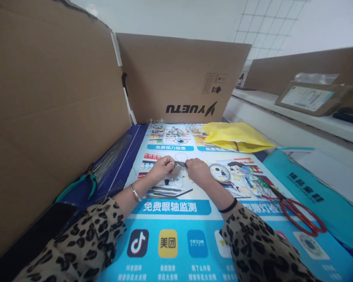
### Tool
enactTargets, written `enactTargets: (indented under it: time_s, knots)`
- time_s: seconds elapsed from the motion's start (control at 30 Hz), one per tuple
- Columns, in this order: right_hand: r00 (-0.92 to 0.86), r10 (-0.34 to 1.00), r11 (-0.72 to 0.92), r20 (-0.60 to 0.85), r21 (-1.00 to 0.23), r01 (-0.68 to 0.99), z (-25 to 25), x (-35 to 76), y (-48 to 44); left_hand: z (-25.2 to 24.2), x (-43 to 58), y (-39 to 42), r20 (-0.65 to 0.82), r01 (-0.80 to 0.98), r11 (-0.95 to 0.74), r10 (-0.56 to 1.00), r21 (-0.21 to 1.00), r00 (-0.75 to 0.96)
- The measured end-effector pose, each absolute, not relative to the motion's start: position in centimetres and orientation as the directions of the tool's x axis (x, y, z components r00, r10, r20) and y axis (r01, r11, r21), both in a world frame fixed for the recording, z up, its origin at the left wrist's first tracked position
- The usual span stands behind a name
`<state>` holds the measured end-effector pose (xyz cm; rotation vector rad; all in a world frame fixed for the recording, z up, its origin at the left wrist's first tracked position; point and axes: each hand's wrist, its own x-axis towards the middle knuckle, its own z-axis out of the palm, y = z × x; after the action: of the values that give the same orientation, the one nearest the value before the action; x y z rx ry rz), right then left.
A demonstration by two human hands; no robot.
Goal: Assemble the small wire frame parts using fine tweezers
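— Cardboard [185,74] stands behind the desk [135,141], and a printed mat [170,215] covers most of it. Where's the dark strand [181,164]?
— Between the left hand [162,168] and the right hand [198,170], its long axis running roughly side to side.
— Which is nearer?
— Neither; it meets both.
— And the grip?
— Both pinch it, though fingers hide its ends. Scissors [284,200] lie well apart, rightward; a yellow pouch [238,135] lies beyond the hands.

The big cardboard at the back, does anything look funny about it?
Yes, the black YUETU lettering on the upright cardboard panel is upside down, so the panel seems to be standing on its head.
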<state>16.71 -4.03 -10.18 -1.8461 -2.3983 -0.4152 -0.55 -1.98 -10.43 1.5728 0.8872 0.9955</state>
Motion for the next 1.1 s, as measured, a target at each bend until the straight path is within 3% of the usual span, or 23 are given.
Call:
enactTargets:
  time_s: [0.23, 0.63, 0.77, 0.93, 1.1]
  knots:
    - [-0.260, 0.940, 0.232, 0.222, 0.146, 0.962, -10.2, 16.8, -4.0, -10.5, -0.5, -2.0, 0.110, 0.020, -0.127, 0.917, 0.992, 0.384]
    - [-0.276, 0.924, 0.285, 0.264, 0.005, 0.958, -10.9, 17.6, -3.3, -10.8, -1.1, -1.3, -0.019, -0.131, 0.061, 0.952, 0.989, 0.306]
    - [-0.185, 0.917, 0.252, 0.355, -0.153, 0.956, -11.2, 18.0, -3.0, -11.0, -1.3, -1.0, 0.001, -0.210, 0.064, 0.955, 0.976, 0.296]
    - [-0.236, 0.860, 0.430, 0.452, -0.393, 0.813, -11.5, 18.0, -3.1, -10.8, -1.2, -1.2, -0.022, -0.180, 0.079, 0.953, 0.981, 0.301]
    - [-0.328, 0.805, 0.557, 0.494, -0.437, 0.707, -11.7, 17.1, -3.4, -10.7, -0.9, -1.3, -0.012, -0.140, 0.062, 0.942, 0.988, 0.335]
